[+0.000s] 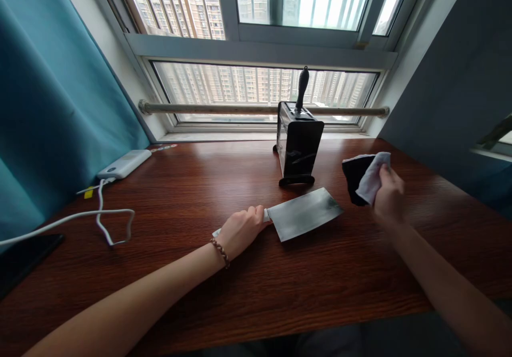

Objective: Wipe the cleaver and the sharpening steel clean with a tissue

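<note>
Wood is spreading out nearest to me — a glossy reddish-brown tabletop (200,293), its front edge running below my arms. A flat black object (30,258) is lying at the left, partly out of view. My left hand (242,231), wearing a brown braided bracelet (221,253), is gripping the white handle (266,215) of a broad silver metal cleaver (304,213), its fingers pressing together around it. The cleaver is stretching over the middle of the tabletop, its rectangular blade reaching rightward.

Off the blade's far end, my right hand (388,194) is showing a little blurred, pinching a soft black-and-white cloth (375,177) between thumb and fingers; the cloth is hanging apart from the blade, though I cannot tell whether it is touching the wood.

On the left, a looping white cable (100,213) is running to a white rectangular box (126,163). Beyond the cleaver, a boxy black stand (300,149) is standing upright on black feet — a black ridged handle (303,87) rising from its top. Farther back, a teal fabric curtain (60,79) is hanging at the left, a pale round rail (224,109) is crossing before a grey-framed glass window (260,47), and beige high-rise buildings (240,85) are towering outside.
</note>
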{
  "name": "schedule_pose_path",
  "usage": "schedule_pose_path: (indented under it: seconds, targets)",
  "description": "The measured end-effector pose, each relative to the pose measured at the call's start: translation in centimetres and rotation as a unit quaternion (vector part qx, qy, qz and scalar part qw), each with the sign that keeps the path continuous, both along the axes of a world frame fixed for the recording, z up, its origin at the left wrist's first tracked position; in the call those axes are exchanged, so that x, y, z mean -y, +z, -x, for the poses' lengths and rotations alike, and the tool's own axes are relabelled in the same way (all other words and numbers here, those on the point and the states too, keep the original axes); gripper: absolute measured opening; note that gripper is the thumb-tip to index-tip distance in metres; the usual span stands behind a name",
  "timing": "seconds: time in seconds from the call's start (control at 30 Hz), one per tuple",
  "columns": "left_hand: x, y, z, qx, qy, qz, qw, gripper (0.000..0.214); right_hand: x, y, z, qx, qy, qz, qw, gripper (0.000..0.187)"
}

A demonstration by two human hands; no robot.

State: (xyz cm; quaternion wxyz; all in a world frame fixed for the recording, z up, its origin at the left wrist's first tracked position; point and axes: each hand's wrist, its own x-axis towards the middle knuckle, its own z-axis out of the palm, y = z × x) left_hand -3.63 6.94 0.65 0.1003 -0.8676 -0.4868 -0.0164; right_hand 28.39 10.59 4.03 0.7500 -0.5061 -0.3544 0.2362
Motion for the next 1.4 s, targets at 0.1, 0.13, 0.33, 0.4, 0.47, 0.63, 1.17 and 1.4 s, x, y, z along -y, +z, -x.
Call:
schedule_pose_path:
  seconds: [0.1, 0.13, 0.33, 0.4, 0.47, 0.63, 1.17, 1.4]
  targets:
    - [0.0, -0.2, 0.0, -0.002, -0.002, -0.004, 1.000, 0.033, 3.5, -0.4, 3.6, 0.321, 0.174, 0.017, 0.931, 0.028]
    - [0.0, -0.3, 0.0, -0.003, -0.002, -0.005, 1.000, 0.033, 4.6, -0.7, 4.9, 0.434, 0.289, 0.006, 0.853, 0.032]
    - [0.0, -0.6, 0.1, -0.009, 0.005, -0.008, 1.000, 0.029, 7.1, -2.3, 8.8, 0.683, 0.458, -0.065, 0.565, 0.049]
    - [0.0, -0.6, 0.0, -0.006, 0.012, -0.007, 1.000, 0.033, 6.5, -2.8, 8.3, 0.688, 0.423, -0.048, 0.587, 0.048]
    - [0.0, -0.6, 0.0, -0.001, 0.018, -0.005, 1.000, 0.038, 5.6, -3.3, 7.4, 0.692, 0.380, -0.020, 0.613, 0.045]
    - [-0.2, -0.2, 0.0, 0.004, 0.021, -0.001, 1.000, 0.042, 2.7, -4.4, 5.0, 0.684, 0.281, 0.066, 0.670, 0.039]
    - [-0.2, -0.4, -0.2, -0.010, 0.022, -0.006, 1.000, 0.039, 2.1, -3.5, 4.1, 0.705, 0.213, 0.201, 0.646, 0.014]
    - [-0.1, -0.3, -0.2, -0.013, 0.013, -0.013, 1.000, 0.038, 2.2, -2.4, 3.3, 0.727, 0.145, 0.297, 0.602, 0.013]
